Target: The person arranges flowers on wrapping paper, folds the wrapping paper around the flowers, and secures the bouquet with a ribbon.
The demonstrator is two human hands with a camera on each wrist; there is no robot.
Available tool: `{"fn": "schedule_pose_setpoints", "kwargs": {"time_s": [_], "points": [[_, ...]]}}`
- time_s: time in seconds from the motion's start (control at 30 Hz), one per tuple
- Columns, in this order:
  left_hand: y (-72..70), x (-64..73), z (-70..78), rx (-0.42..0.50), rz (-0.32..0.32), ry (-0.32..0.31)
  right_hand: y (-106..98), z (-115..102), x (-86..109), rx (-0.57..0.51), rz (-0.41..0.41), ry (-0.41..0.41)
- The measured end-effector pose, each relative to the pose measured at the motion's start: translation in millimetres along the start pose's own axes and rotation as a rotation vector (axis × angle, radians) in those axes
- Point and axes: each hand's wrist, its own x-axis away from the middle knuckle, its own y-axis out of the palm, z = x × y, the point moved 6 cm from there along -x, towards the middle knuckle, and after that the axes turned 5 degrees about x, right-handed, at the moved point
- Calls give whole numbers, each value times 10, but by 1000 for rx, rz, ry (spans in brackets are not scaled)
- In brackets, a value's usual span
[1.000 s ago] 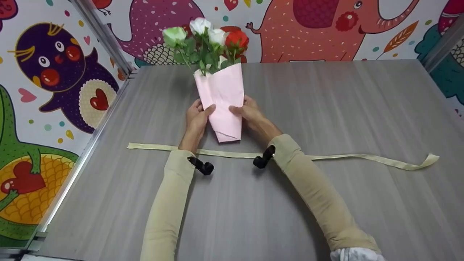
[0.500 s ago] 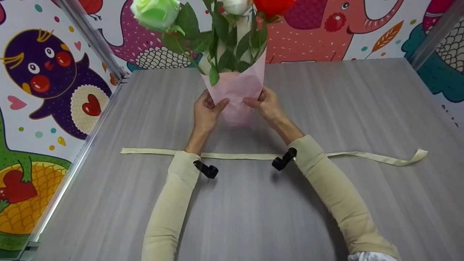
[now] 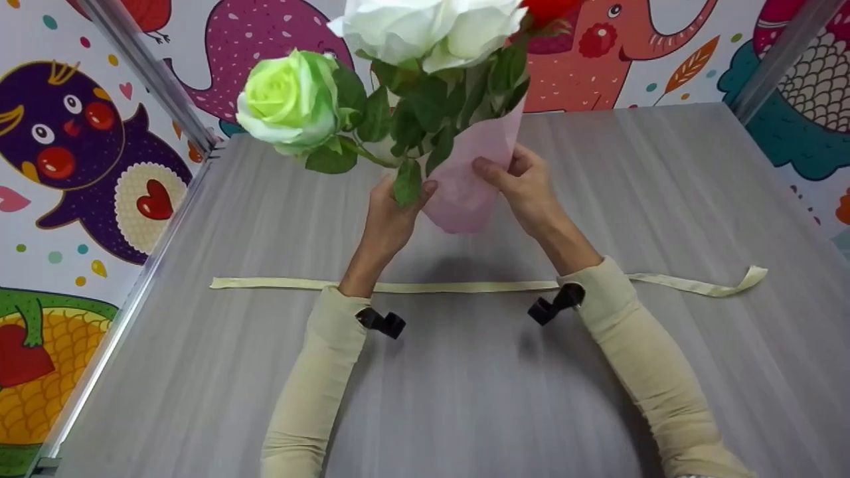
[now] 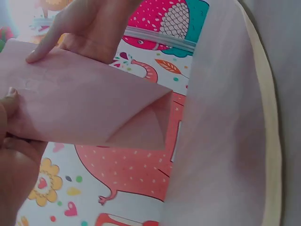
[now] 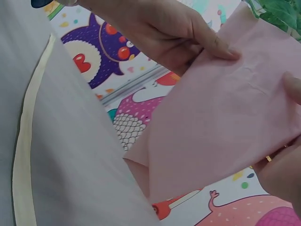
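Observation:
A bouquet wrapped in pink paper (image 3: 465, 182) is held up above the table between both hands. Out of its top come a green-and-white rose (image 3: 289, 103), white roses (image 3: 398, 30), a red flower (image 3: 551, 10) cut off by the frame, and green leaves. My left hand (image 3: 392, 222) grips the wrap's left side, thumb in front, partly behind a leaf. My right hand (image 3: 531, 192) pinches the right edge, thumb on the front. In the left wrist view the paper's folded lower end (image 4: 141, 125) shows. A cream ribbon (image 3: 465, 287) lies stretched across the table, under both forearms.
The grey wood-grain table (image 3: 465, 392) spreads below the arms. A metal rail (image 3: 126, 332) runs along its left edge. Walls with cartoon animals, among them an elephant (image 3: 578, 79), stand behind and at the left.
Both hands have raised the bouquet off the table toward the head camera and shifted it right. Its flowers now tilt toward the camera and look larger. The ribbon stays on the table.

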Motion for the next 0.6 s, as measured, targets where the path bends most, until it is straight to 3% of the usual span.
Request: {"fn": "schedule_pose_setpoints", "kwargs": {"time_s": [0.1,0.2,0.33,0.47,0.6], "points": [[72,19,91,66,-72,25,-45,-65,63,0,-14,13],[133,42,131,133,-114,1,-95,-102,113,11,-8,38],[170,59,145,172,-63,-19,-182,-142,173,24,13,38],[196,47,152,249,16,25,-265,-174,221,-26,6,6],[234,52,163,258,17,47,-311,-215,240,-66,-35,-73]]}}
